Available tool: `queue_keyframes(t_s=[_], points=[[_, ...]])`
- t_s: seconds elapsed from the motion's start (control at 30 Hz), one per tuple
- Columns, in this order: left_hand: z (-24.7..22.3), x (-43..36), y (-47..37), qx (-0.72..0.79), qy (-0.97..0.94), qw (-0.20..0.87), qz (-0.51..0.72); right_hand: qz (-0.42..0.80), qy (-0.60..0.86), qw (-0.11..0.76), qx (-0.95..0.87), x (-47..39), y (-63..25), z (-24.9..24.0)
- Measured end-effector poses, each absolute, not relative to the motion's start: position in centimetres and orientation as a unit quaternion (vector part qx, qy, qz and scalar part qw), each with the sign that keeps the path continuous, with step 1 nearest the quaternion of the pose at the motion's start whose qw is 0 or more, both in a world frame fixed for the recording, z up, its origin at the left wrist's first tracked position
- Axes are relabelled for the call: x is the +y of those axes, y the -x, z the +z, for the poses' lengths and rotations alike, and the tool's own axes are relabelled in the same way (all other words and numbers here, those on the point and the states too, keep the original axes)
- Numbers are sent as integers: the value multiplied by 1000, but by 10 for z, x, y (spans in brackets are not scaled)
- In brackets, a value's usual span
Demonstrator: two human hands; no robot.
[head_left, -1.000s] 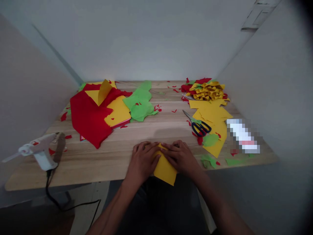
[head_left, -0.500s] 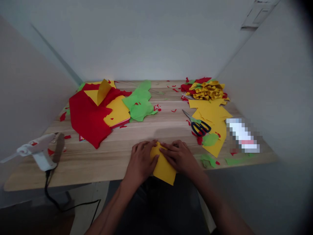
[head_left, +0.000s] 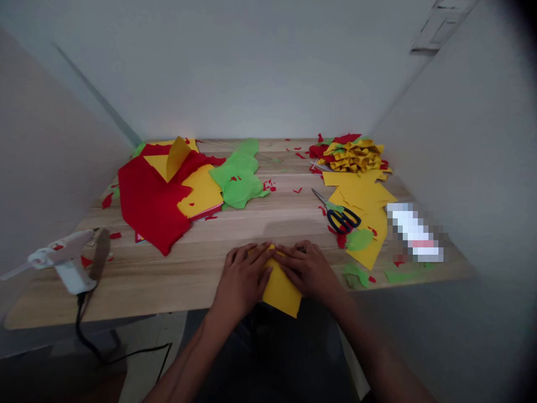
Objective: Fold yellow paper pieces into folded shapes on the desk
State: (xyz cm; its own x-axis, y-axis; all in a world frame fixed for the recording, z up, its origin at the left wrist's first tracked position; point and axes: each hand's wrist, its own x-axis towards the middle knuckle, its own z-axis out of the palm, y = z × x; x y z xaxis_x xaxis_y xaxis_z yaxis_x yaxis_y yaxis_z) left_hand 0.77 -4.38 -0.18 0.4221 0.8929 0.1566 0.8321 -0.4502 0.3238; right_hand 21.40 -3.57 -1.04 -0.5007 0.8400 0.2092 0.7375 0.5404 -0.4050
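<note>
A piece of yellow paper (head_left: 283, 291) lies at the table's front edge, its lower corner reaching past the edge. My left hand (head_left: 247, 277) holds its left side, the thumb on top and the fingers closed along the far end. From the right, my right hand (head_left: 308, 268) grips the same paper, with fingertips pressed close to those of the left. Both hands hide the far edge, so I cannot tell how it is folded. Right of my hands are dark-handled scissors (head_left: 342, 219) and a green paper piece (head_left: 359, 239).
Red paper (head_left: 146, 196), yellow paper (head_left: 205, 190) and green paper (head_left: 243, 187) cover the back left. A white glue gun (head_left: 69, 263) stands at the left, its cord hanging down. At right lie crinkled yellow strips (head_left: 356, 155), yellow cutouts (head_left: 361, 193) and a blurred-out object (head_left: 415, 232).
The fingers of my left hand have shifted slightly over the far end of the yellow paper, covering more of it. Otherwise the scene stays the same.
</note>
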Motion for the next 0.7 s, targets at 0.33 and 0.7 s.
queue_keyframes(t_s=[0.33,0.7], points=[[-2,-46,-9,520,-837,94,142,204,505,343,-766,-35,-219,-7],[-4,-47,-9,517,-842,86,125,38,541,194,-817,-52,-225,-21]])
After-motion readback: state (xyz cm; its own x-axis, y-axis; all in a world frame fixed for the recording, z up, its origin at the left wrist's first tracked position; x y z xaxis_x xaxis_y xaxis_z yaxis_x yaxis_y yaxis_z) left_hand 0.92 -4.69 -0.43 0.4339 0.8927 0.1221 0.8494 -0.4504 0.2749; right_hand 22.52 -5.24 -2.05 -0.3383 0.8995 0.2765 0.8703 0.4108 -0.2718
